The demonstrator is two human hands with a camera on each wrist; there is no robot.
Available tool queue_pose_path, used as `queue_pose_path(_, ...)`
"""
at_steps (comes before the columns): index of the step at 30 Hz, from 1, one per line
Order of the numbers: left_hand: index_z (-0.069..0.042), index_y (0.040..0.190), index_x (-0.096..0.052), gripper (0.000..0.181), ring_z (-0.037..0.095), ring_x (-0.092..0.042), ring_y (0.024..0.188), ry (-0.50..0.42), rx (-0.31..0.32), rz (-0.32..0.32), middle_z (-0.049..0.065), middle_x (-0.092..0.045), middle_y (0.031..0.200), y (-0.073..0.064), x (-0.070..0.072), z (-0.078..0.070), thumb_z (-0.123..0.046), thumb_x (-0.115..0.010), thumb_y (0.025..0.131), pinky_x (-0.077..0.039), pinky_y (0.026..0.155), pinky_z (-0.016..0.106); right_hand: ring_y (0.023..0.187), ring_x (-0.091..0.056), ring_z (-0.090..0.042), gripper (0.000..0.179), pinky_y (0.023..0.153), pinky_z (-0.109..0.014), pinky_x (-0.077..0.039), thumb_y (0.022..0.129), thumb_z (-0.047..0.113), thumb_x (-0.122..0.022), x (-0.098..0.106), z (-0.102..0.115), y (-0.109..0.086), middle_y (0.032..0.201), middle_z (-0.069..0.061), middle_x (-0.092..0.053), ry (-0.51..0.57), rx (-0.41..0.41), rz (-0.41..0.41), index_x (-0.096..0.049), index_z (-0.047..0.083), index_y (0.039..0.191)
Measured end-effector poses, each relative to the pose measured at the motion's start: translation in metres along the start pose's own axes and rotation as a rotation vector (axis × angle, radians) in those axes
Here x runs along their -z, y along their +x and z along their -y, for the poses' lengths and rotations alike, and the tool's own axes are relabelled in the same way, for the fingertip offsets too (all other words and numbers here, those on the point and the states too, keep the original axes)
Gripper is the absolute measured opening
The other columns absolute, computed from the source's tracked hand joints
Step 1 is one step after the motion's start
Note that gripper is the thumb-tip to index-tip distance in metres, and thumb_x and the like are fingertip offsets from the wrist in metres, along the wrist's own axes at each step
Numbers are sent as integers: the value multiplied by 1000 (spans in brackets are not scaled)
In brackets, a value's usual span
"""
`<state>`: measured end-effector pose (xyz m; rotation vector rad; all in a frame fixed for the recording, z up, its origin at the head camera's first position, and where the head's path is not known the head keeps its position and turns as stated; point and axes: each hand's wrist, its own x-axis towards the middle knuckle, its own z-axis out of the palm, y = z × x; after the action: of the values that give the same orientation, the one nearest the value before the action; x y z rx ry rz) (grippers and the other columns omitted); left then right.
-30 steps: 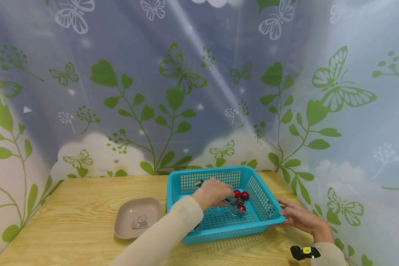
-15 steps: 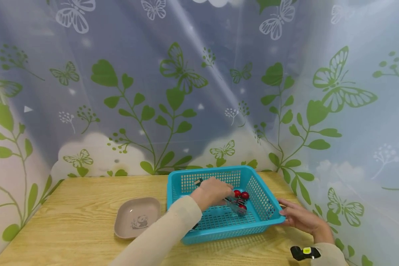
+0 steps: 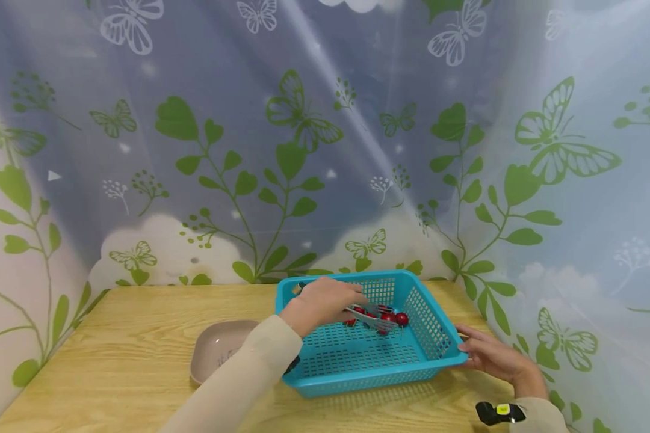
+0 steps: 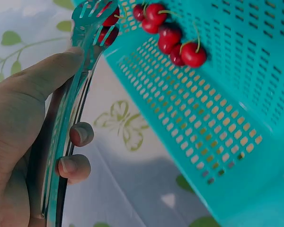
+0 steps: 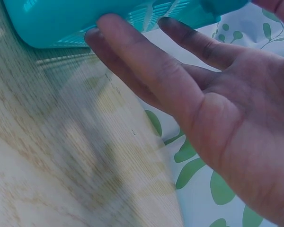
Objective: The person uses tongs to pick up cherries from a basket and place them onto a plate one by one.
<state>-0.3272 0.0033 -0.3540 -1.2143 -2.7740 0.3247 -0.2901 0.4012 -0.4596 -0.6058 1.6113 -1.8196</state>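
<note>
My left hand [image 3: 325, 304] grips metal tongs [image 4: 80, 75] with slotted, fork-like heads, fingers and thumb curled round both arms. The tongs' heads reach into a turquoise basket [image 3: 374, 377] among several red cherries [image 3: 402, 319]. In the left wrist view, red cherries [image 4: 106, 36] show behind and between the slotted heads, while a cluster of stemmed cherries [image 4: 194, 55] lies on the basket floor. At the basket's right front corner my right hand [image 3: 493, 355] touches the rim and outer side, its fingers [image 5: 151, 66] nearly straight in the right wrist view.
A beige square bowl [image 3: 211, 346] stands left of the basket on the wooden table [image 3: 130, 349], partly behind the left sleeve [image 3: 244, 373]. A patterned curtain [image 3: 238, 180] hangs close behind the table and along its right side.
My left hand and the tongs have moved left and toward the back of the basket. Some cherries now show further left around the tongs' heads. My right hand has stayed at the basket corner.
</note>
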Motion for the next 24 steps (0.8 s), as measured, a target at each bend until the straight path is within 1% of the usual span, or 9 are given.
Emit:
queue_pose_path(4,-37,139,-64,38,6,-72,90,-53,-12,-76,-13,-63,141,-15,6,11,-37,-67,101,-49,63,21,123,-67,-14,69,109,-40,-52,109,6,-31,-1,1,0,139,8,-62,-13,-23,-11,11,-5,162)
queue_pose_path(6,-36,139,-65,38,7,-72,92,-64,-11,-107,-13,-63,141,-22,9,15,-37,-67,101,-50,65,24,122,-68,-13,73,109,-40,-52,109,6,-31,-2,1,0,139,9,-62,-25,-24,-16,23,-11,156)
queue_pose_path(8,-36,139,-65,38,8,-73,95,-64,-6,-136,-12,-63,143,-29,12,19,-37,-68,100,-52,67,28,122,-68,-13,75,108,-39,-52,109,6,-31,-2,1,1,139,9,-62,-37,-24,-19,27,-14,152)
queue_pose_path(12,-35,138,-66,40,8,-72,96,-59,-7,-196,-11,-65,138,-40,16,26,-38,-70,98,-50,62,26,121,-68,-13,73,108,-39,-53,109,7,-31,-2,2,1,139,8,-62,-40,-15,-19,23,-14,154)
queue_pose_path(14,-34,136,-67,39,8,-70,85,-65,-7,-224,-12,-67,130,-46,17,30,-37,-72,97,-46,57,25,121,-68,-13,73,108,-39,-53,109,6,-31,-2,2,1,139,8,-63,-35,-11,-17,21,-13,155)
queue_pose_path(17,-33,135,-68,39,7,-64,73,-75,13,-256,-12,-67,127,-57,15,36,-37,-73,97,-47,61,27,121,-68,-12,72,108,-38,-53,109,6,-30,-2,2,1,138,8,-63,-25,-13,-16,21,-12,156)
queue_pose_path(21,-31,135,-68,38,6,-57,66,-105,27,-281,-9,-68,121,-68,11,46,-36,-73,97,-49,63,29,122,-68,-13,66,109,-39,-52,109,6,-30,-2,1,2,140,7,-63,-12,-11,-7,7,-5,162)
queue_pose_path(23,-29,134,-69,37,6,-56,65,-122,23,-297,-8,-67,116,-73,9,50,-35,-73,97,-46,60,26,122,-68,-14,62,109,-39,-52,109,6,-30,-2,1,1,140,6,-62,-8,-6,-2,-1,-1,163)
queue_pose_path(24,-28,133,-69,37,6,-57,65,-127,25,-308,-7,-68,118,-75,7,53,-34,-73,97,-45,58,25,123,-68,-14,60,109,-40,-51,109,6,-30,-2,1,1,140,6,-62,-7,-5,-2,-5,0,163)
